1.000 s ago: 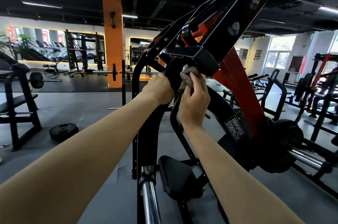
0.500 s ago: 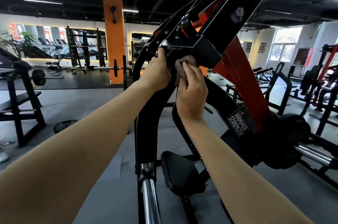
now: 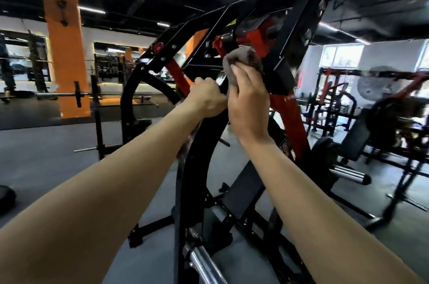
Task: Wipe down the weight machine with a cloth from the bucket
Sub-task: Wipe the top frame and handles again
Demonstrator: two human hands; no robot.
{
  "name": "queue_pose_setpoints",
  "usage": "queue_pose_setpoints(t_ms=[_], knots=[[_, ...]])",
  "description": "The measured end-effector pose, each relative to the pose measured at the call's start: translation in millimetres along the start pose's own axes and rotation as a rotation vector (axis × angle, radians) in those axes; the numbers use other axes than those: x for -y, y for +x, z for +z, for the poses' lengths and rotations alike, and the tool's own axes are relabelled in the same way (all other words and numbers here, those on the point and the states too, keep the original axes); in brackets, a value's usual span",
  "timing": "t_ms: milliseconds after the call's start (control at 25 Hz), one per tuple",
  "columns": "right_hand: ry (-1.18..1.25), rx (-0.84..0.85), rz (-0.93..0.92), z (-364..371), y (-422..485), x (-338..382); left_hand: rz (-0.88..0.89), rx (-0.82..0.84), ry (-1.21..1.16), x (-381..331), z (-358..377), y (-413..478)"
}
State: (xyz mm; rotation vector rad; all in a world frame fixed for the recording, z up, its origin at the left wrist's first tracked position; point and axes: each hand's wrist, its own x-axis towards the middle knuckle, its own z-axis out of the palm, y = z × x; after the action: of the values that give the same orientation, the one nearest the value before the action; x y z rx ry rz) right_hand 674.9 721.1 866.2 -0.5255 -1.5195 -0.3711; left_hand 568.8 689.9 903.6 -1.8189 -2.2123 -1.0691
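- The right hand (image 3: 249, 100) holds the bunched cloth (image 3: 241, 60) against the weight machine (image 3: 192, 179) joint at 12 o'clock.
- The left hand (image 3: 206, 98) is curled around its black frame.
- Risk, I think: fingers (image 3: 242, 74) caught on bracket edges if the red arm (image 3: 285, 107) moves.
- Free room lies toward 9 o'clock.

One wide-angle camera sits at the person's head, facing forward across the gym. Both forearms enter from the near bottom corners and reach the left hand (image 3: 206, 95) and right hand (image 3: 249, 102) at centre, close to the cloth (image 3: 241, 60) and weight machine (image 3: 197, 167). Far equipment blurs and bends at the left and right edges.
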Motion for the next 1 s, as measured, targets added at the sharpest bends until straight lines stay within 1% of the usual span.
queue_pose_setpoints(t_ms=[120, 200, 280, 320, 440, 480, 520, 560, 640, 680, 760, 880, 920, 1000], knots=[[-0.371, 0.129, -0.111, 4, 15, 11, 0.1, 0.062, -0.054, 16, -6, 7], [-0.484, 0.184, -0.139, -4, 16, 16, 0.14, 0.07, -0.084, 23, -9, 12], [-0.536, 0.218, -0.116, -5, 20, 19, 0.178, 0.113, -0.112, 27, -10, 15], [-0.545, 0.279, -0.099, 0, 26, 22, 0.199, 0.133, -0.13, 30, -10, 17], [-0.518, 0.592, -0.069, 24, 54, 29, 0.234, 0.171, -0.234, 39, -12, 26], [-0.529, 0.653, -0.058, 25, 59, 29, 0.239, 0.18, -0.264, 42, -11, 29], [-0.543, 0.658, -0.047, 21, 59, 28, 0.24, 0.19, -0.284, 44, -10, 31], [-0.557, 0.599, -0.051, 12, 55, 25, 0.231, 0.207, -0.302, 45, -9, 33], [-0.599, 0.422, -0.095, -6, 40, 20, 0.201, 0.261, -0.324, 46, -11, 37], [-0.6, 0.39, -0.093, -7, 34, 22, 0.193, 0.282, -0.327, 46, -11, 38], [-0.589, 0.426, -0.047, 9, 41, 26, 0.188, 0.312, -0.333, 47, -11, 39], [-0.515, 0.597, 0.01, 33, 57, 32, 0.214, 0.316, -0.382, 51, -11, 41], [-0.495, 0.593, 0.021, 34, 56, 33, 0.23, 0.338, -0.403, 53, -14, 41], [-0.5, 0.483, 0.038, 28, 50, 34, 0.257, 0.392, -0.438, 56, -20, 44]])
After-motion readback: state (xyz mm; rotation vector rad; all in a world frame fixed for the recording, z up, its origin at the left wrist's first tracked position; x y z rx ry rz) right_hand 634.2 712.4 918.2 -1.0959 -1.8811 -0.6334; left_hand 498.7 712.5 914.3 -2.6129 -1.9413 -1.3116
